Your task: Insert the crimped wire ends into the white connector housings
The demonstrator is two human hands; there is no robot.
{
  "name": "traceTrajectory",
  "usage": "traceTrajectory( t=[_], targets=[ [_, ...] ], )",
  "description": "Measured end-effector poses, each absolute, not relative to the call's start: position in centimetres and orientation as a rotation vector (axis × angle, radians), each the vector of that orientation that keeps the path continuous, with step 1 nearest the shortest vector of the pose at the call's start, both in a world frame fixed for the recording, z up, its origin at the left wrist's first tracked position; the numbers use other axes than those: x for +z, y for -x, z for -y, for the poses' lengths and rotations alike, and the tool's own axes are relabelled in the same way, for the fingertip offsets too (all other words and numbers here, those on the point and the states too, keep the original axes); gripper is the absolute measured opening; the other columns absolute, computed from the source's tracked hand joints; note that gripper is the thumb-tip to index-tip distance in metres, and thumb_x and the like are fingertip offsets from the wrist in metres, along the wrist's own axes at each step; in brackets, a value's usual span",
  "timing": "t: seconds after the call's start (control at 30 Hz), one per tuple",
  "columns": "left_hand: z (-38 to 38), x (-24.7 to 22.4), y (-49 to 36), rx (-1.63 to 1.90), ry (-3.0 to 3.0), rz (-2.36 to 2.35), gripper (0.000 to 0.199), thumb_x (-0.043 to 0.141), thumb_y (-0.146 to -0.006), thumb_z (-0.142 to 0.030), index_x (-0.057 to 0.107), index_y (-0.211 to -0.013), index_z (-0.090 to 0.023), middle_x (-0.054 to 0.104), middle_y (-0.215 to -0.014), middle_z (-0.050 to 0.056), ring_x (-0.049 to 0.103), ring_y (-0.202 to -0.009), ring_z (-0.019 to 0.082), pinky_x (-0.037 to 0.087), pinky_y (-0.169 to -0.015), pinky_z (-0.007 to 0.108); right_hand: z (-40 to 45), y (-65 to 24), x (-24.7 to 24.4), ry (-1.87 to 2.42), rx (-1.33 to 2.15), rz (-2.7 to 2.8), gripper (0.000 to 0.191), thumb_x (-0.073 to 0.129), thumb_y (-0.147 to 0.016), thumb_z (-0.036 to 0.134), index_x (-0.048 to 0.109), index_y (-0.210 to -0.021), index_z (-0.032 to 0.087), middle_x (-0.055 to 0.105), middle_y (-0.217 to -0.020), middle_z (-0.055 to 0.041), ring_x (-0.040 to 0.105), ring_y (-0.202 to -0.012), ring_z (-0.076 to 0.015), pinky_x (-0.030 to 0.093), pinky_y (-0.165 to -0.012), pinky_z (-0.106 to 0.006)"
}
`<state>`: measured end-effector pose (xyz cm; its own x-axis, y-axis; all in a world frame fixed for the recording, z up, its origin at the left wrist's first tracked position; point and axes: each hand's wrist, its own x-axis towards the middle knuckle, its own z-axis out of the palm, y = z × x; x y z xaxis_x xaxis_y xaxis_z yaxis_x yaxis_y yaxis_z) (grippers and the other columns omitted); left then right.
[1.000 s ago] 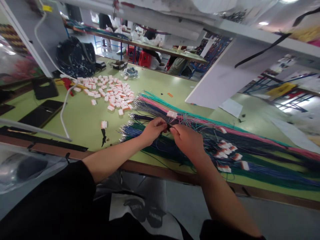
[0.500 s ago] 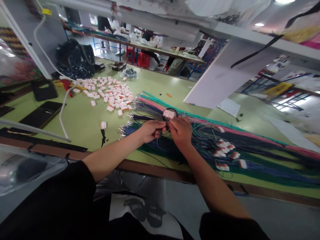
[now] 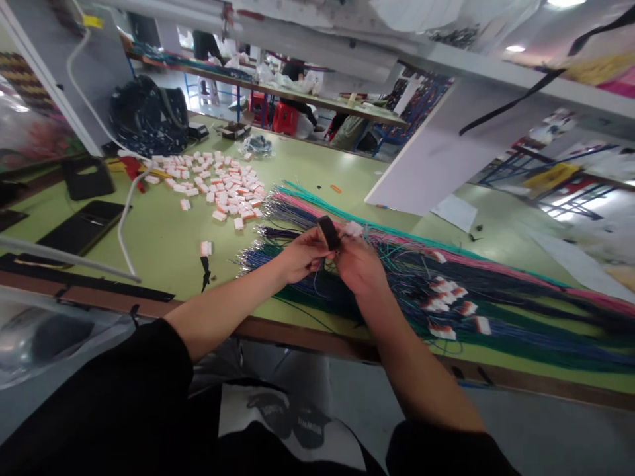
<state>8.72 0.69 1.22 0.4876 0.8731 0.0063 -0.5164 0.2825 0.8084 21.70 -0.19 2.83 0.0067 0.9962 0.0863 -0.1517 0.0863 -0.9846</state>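
Note:
My left hand (image 3: 301,258) is closed on a dark roll (image 3: 328,233), which looks like black tape and stands on edge between my hands. Close against it on the right, my right hand (image 3: 362,264) has its fingers pinched together, with a blurred white connector (image 3: 353,229) at its fingertips. A thin wire hangs down between the hands. Under them, long bundles of teal, pink (image 3: 411,242), dark blue and green wires lie across the green table (image 3: 297,165). Several white and orange connectors (image 3: 443,291) sit on the wires to the right.
Many loose connectors (image 3: 231,188) are spread on the table's left half, near a black phone (image 3: 82,228) and a white cable (image 3: 124,225). One connector (image 3: 206,248) lies alone. A white upright panel (image 3: 426,158) stands behind the wires, beneath an overhead shelf.
The dark roll has turned and come up between the hands. The white connector has shifted right with my right hand, which has moved slightly right.

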Motion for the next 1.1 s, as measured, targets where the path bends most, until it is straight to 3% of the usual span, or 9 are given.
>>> traceTrajectory(
  t=[0.17,0.33,0.43,0.53,0.6,0.77,0.87,0.97,1.1],
  targets=[
    [-0.6,2.2,-7.6,0.994,-1.147,-0.497,0.004,0.059,-0.069,-0.016,0.056,-0.072,-0.015,0.055,-0.058,-0.004,0.036,-0.040,0.003,0.024,-0.041,0.020,0.5,-22.1,3.3,1.132,1.209,1.001,0.023,0.070,-0.054,0.034,0.057,-0.069,0.022,0.056,-0.064,0.0043,0.055,-0.062,-0.0134,0.047,-0.062,-0.029],
    [-0.7,2.1,-7.6,1.004,-1.336,-0.697,0.019,0.063,-0.069,-0.017,0.056,-0.086,-0.016,0.051,-0.053,-0.008,0.040,-0.044,0.005,0.028,-0.046,0.019,1.1,-22.4,3.3,1.335,0.547,1.421,0.018,0.067,-0.061,0.037,0.060,-0.067,0.021,0.061,-0.074,-0.0009,0.058,-0.079,-0.0198,0.046,-0.074,-0.035],
    [-0.7,1.7,-7.9,1.116,-1.490,-0.875,0.022,0.060,-0.069,-0.011,0.062,-0.090,-0.016,0.059,-0.061,-0.004,0.053,-0.057,0.011,0.039,-0.058,0.022,1.4,-22.2,3.1,1.410,0.264,1.777,0.019,0.054,-0.076,0.038,0.061,-0.081,0.021,0.064,-0.085,-0.0051,0.058,-0.086,-0.0207,0.045,-0.079,-0.035],
    [-0.7,1.3,-8.0,1.224,-1.623,-0.996,0.018,0.055,-0.069,-0.006,0.067,-0.078,-0.017,0.067,-0.075,0.000,0.060,-0.077,0.017,0.043,-0.074,0.025,1.2,-22.4,2.9,1.460,0.342,2.019,0.028,0.045,-0.083,0.036,0.055,-0.104,0.019,0.064,-0.086,-0.0047,0.059,-0.079,-0.0191,0.046,-0.074,-0.033],
    [-0.7,1.1,-8.1,1.254,-1.631,-1.016,0.018,0.055,-0.070,-0.005,0.067,-0.074,-0.018,0.068,-0.079,0.001,0.061,-0.083,0.018,0.044,-0.079,0.026,0.8,-22.8,2.8,1.469,0.389,2.133,0.029,0.042,-0.085,0.034,0.053,-0.107,0.019,0.065,-0.085,-0.0039,0.060,-0.078,-0.0185,0.046,-0.073,-0.032],
    [-0.8,0.8,-8.9,1.256,-1.341,-0.936,0.013,0.056,-0.071,-0.006,0.064,-0.076,-0.016,0.061,-0.065,-0.002,0.056,-0.062,0.012,0.044,-0.067,0.024,-0.3,-23.3,3.4,1.599,0.142,2.423,0.020,0.041,-0.086,0.029,0.058,-0.089,0.018,0.068,-0.084,-0.0080,0.061,-0.084,-0.0215,0.042,-0.084,-0.035],
    [-0.8,1.1,-9.0,1.130,-1.252,-0.899,0.010,0.053,-0.075,-0.011,0.059,-0.081,-0.016,0.052,-0.055,-0.006,0.043,-0.046,0.008,0.038,-0.054,0.022,-0.2,-22.6,4.1,1.772,-0.115,2.505,0.024,0.039,-0.088,0.025,0.061,-0.094,0.016,0.071,-0.086,-0.0111,0.062,-0.089,-0.0233,0.033,-0.095,-0.040],
    [-0.8,1.4,-8.7,1.090,-1.420,-0.970,0.003,0.058,-0.075,-0.015,0.056,-0.073,-0.017,0.050,-0.053,-0.006,0.042,-0.049,0.009,0.034,-0.054,0.022,0.3,-21.6,4.6,1.916,-0.190,2.526,0.029,0.037,-0.089,0.026,0.063,-0.099,0.016,0.072,-0.086,-0.0110,0.064,-0.086,-0.0232,0.037,-0.087,-0.035],
    [-1.2,1.1,-8.7,1.131,-1.469,-1.135,0.026,0.057,-0.077,-0.018,0.047,-0.054,-0.018,0.045,-0.048,-0.005,0.041,-0.052,0.011,0.030,-0.055,0.023,1.2,-20.1,4.4,2.072,-0.236,2.431,0.034,0.035,-0.091,0.029,0.067,-0.096,0.020,0.072,-0.077,-0.0079,0.065,-0.069,-0.0216,0.037,-0.063,-0.030]
  ],
)
